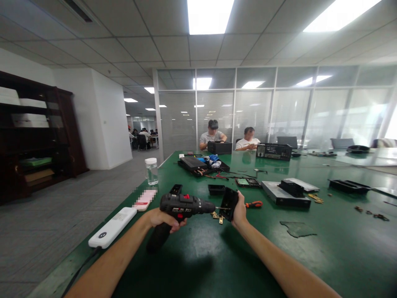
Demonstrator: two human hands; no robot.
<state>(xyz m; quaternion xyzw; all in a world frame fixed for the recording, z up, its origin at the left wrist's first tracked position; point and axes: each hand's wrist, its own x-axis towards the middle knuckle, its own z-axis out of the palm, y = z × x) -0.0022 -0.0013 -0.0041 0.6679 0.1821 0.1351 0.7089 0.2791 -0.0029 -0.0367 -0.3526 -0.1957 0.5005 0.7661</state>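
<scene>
My left hand (166, 219) is wrapped round the grip of a black cordless drill (182, 205), which points right. A small black plastic box (228, 203) is held tilted in my right hand (239, 211), its hollow side turned towards the drill. The drill's thin bit reaches into or up against the box; which of the two I cannot tell. Just below the box lie several small brass-coloured pieces (221, 219) on the table. Beyond my right hand rests an orange-handled screwdriver (254, 204). Another black box (216, 189) sits just behind.
On the green table (186, 265), a white power strip (113, 227), a phone (145, 200) and a lidded jar (151, 171) line the left edge. A silver-black device (285, 196) and a dark shard (297, 229) lie right. Two people sit at the far side.
</scene>
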